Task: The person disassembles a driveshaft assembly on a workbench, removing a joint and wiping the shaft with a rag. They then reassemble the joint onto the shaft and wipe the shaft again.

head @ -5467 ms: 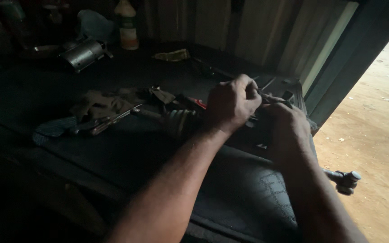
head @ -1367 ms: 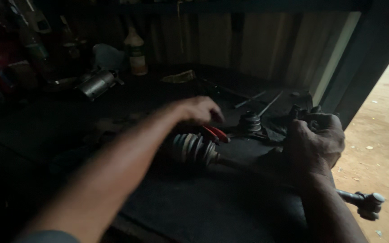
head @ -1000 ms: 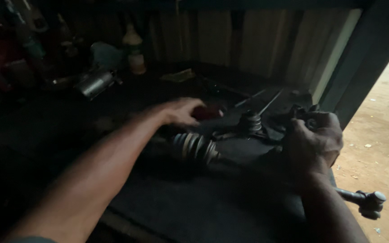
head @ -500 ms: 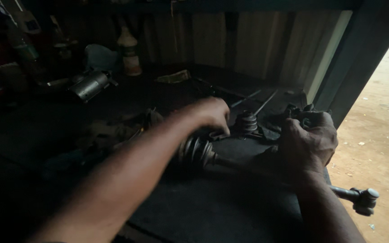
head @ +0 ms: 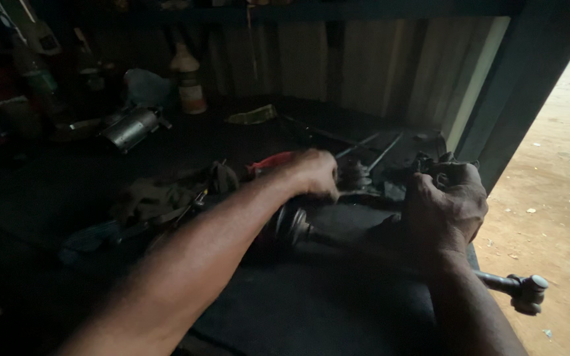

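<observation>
We judged steering rack (head: 338, 238) heavy, stiff, greasy. Right hand (head: 444, 209) gripped housing end, fingers closed; left hand (head: 311, 173) just above ribbed boot (head: 289, 224), fingers' state unclear. Best hold: bare shaft.

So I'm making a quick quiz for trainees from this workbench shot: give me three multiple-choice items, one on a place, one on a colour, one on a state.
1. Where does the rod's knuckle end sit?
A. past the bench edge, over the sandy ground
B. on the back shelf
C. under the left forearm

2. What colour are the handles by the left hand?
A. yellow
B. red
C. white

3. How is the right hand?
A. flat and open on the bench
B. raised clear of everything
C. closed in a grip on a dark part

Answers:
1 A, the end juts out beyond the bench at lower right.
2 B, the red handles show just behind the knuckles.
3 C, its fingers curl around the dark part.
</observation>
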